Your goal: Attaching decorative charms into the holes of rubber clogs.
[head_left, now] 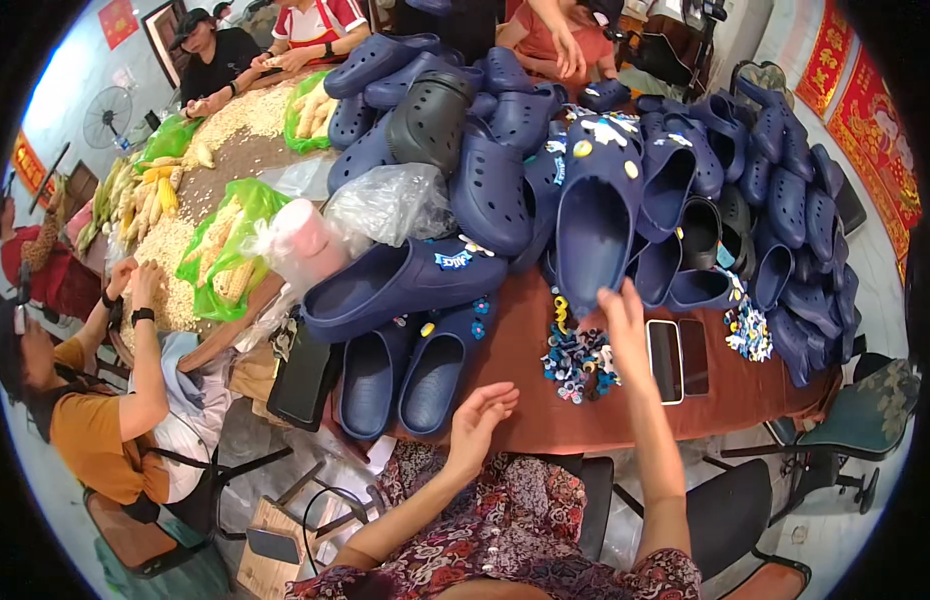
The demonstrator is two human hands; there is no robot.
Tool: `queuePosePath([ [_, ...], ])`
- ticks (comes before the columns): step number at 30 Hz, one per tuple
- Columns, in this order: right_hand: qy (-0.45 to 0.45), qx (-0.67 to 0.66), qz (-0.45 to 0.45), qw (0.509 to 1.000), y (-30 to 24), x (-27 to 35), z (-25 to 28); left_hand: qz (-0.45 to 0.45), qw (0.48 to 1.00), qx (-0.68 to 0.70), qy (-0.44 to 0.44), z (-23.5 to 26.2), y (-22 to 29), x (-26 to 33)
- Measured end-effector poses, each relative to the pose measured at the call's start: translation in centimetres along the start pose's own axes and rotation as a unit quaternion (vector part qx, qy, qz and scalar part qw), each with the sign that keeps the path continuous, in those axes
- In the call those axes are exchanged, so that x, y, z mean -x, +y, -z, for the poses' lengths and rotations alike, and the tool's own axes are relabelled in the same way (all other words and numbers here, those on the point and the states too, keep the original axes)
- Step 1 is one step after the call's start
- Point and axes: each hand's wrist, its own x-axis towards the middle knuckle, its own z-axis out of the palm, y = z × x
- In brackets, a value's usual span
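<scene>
My right hand (623,322) has its fingers at the heel of a navy clog (597,215), pinching the rim. Flower and other charms sit on that clog's toe, which points away from me. Below the heel lies a pile of small colourful charms (577,362), partly covered by my right hand. My left hand (482,425) hovers at the table's front edge, empty, fingers loosely bent and apart. Left of it, a pair of navy clogs (432,385) with charms stands on the brown tablecloth (530,350), under another decorated clog (385,285).
Stacked navy clogs (785,205) fill the right side, with a second charm pile (748,330) and two phones (665,362) nearby. A black clog (432,120), plastic bag (390,205) and pink roll (300,240) stand left. Other people handle corn (170,250) at the left table.
</scene>
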Motion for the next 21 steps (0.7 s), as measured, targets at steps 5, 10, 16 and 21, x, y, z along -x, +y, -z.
queuePosePath([
  [5,-0.044,-0.037,-0.058,0.997,-2.6,-7.2,-0.7,-0.041,0.995,-0.073,-0.051,1.1,-3.3,0.5],
  [10,-0.060,-0.116,-0.120,0.984,-2.8,-13.3,-2.7,-0.020,0.994,-0.065,-0.080,1.5,-4.6,0.8],
  [16,-0.044,-0.193,-0.184,0.963,-1.3,-17.2,-4.7,-0.013,0.994,-0.082,-0.070,2.4,-5.6,1.2],
  [21,-0.016,-0.229,-0.189,0.955,-0.6,-18.8,-6.0,0.008,0.993,-0.088,-0.075,2.6,-5.2,1.2],
])
